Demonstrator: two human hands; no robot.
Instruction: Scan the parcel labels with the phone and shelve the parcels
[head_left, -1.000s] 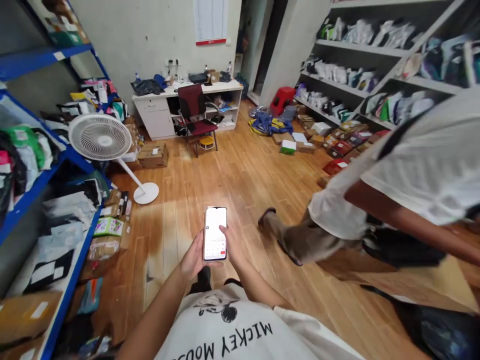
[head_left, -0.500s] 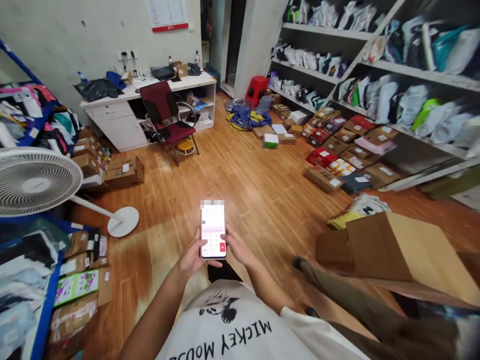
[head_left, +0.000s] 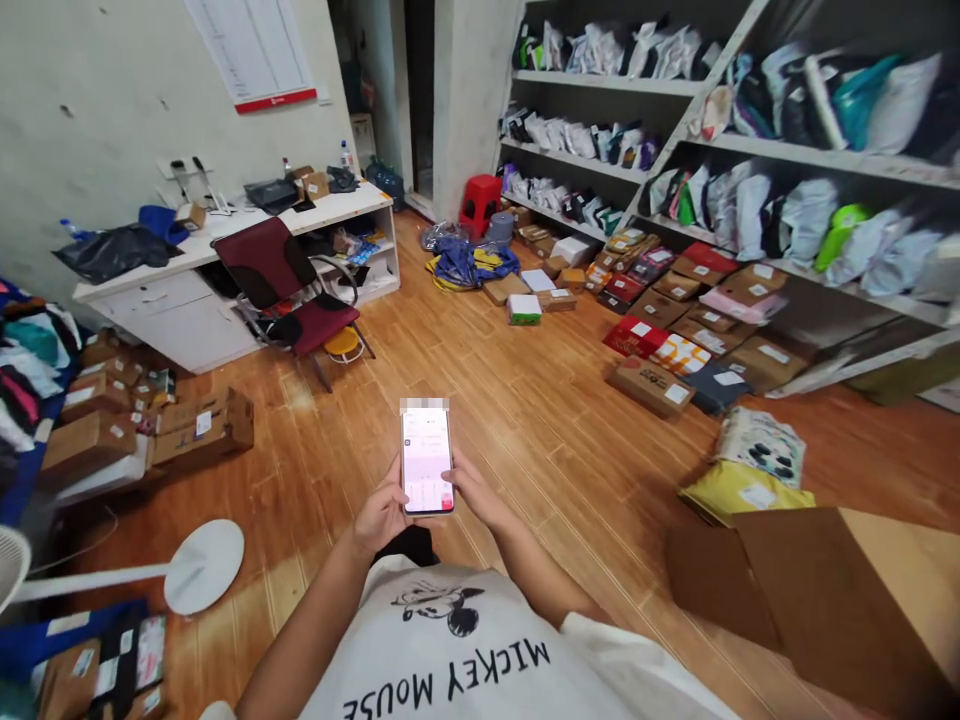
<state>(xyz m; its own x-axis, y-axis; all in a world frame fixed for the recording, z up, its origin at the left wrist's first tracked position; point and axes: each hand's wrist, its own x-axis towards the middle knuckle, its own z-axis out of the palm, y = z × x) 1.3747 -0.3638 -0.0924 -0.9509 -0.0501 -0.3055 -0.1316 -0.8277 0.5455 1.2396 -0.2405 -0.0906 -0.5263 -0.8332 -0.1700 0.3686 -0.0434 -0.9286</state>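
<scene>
A lit smartphone (head_left: 427, 462) is upright in front of my shirt, its screen towards me. My left hand (head_left: 381, 512) wraps its lower left side, the thumb by the screen's bottom left corner. On the other edge my right hand (head_left: 475, 490) grips the phone, with the thumb over the right part of the screen. A pale pink and white page with a small red button at the lower right fills the display. The writing is too small to read.
A maroon chair (head_left: 281, 270) stands by a white desk (head_left: 187, 318). Parcels (head_left: 651, 387) lie on the floor below shelves (head_left: 607, 82) of bagged items. A large cardboard box (head_left: 810, 590) is at lower right, a fan base (head_left: 204, 566) at lower left.
My view has turned and moved forward; the desk and chair look closer. The phone's number pad has shrunk or slid down the screen. The legs of another person at right have left view.
</scene>
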